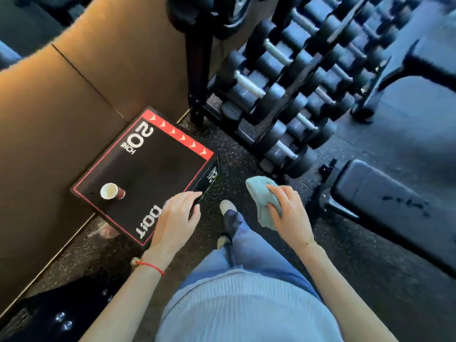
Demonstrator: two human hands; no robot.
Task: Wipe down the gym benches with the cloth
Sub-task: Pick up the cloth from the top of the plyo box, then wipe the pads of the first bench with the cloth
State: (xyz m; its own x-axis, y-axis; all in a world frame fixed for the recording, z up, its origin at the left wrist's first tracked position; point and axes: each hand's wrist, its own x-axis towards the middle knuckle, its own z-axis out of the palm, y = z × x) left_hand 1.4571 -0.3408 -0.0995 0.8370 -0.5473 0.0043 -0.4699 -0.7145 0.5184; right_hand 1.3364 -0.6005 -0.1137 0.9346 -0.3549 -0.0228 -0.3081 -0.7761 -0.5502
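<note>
Fingers of right hand (283, 208): they are curled around the cloth and hold it bunched; the thumb lies on the top side of it.
Fingers of left hand (187, 198): they are spread a little and relaxed, and they hold nothing; the tips are over the near right edge of the jump box, but I cannot tell if they touch it.
Cloth (264, 201): light grey-green, crumpled in the right hand (290, 215), in the air above the floor, between the jump box and the bench.
Bench (385, 193): black padded bench on a dark metal frame, to the right of the right hand; the cloth does not touch it.
Second bench (434, 58): farther away at the upper right, partly out of the frame.
Left hand (175, 220): a red string is around the wrist.
Jump box (148, 174): black top with red border, white print "20 INCH"; it stands against the brown wall (74, 107).
Paper cup (112, 191): it stands upright on the near left part of the jump box.
Dumbbell rack (296, 99): rows of dark dumbbells, behind the jump box and the bench.
Floor (357, 267): dark speckled rubber.
Person: stands, light ribbed top, blue trousers, one shoe (228, 207) forward between the two hands.
</note>
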